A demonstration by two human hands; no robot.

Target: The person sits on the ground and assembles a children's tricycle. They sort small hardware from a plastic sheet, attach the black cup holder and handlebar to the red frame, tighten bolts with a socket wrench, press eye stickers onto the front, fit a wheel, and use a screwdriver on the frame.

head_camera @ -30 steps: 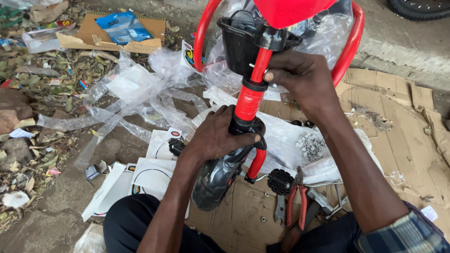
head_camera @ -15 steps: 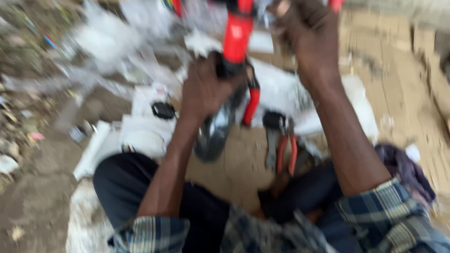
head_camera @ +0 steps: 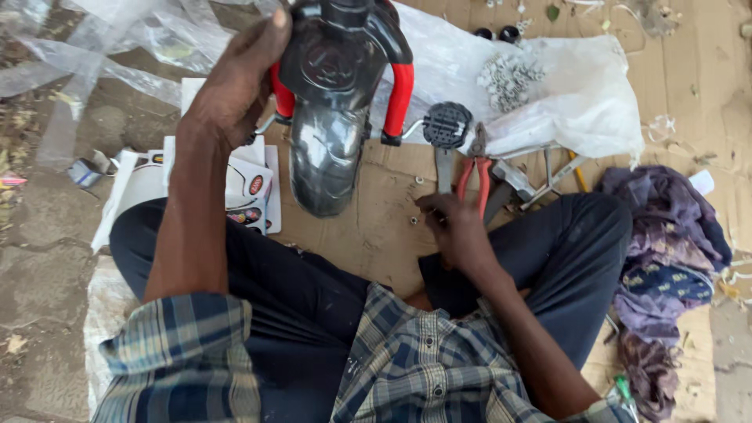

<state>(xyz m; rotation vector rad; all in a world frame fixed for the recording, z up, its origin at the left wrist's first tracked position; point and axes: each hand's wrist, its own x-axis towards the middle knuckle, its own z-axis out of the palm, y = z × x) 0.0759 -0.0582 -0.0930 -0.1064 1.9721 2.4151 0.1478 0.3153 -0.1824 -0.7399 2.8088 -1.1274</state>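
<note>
Black mudguard [head_camera: 327, 149]: stood far centre-left on the cardboard, glossy, rounded end toward the near side, set between two red fork legs.
Red fork [head_camera: 399, 98]: flanked the mudguard left and right, thin axle stubs poking outward at the lower ends.
Left hand [head_camera: 235, 90]: gripped the left side of the fork and mudguard, fingers wrapped over the top, thumb raised far; grip held closed on the red fork.
Right hand [head_camera: 454, 231]: lay low on the cardboard, near centre, fingers curled narrow just at the near ends of the plier handles; held item, if any, could not be told.
Red-handled pliers [head_camera: 475, 176]: lay just far of the right hand, handles toward it.
Black round part [head_camera: 446, 125]: sat beside the right fork leg, on a flat metal shank.
Small nuts [head_camera: 413, 220]: lay loose on the cardboard, just left of the right hand.
White plastic bag [head_camera: 564, 102]: spread far right, with a heap of small metal hardware on it.
Sticker sheets [head_camera: 247, 192]: lay left of the mudguard, under the left forearm.
Purple cloth [head_camera: 666, 227]: bunched at the right.
Cardboard [head_camera: 376, 227]: covered the ground under everything.
</note>
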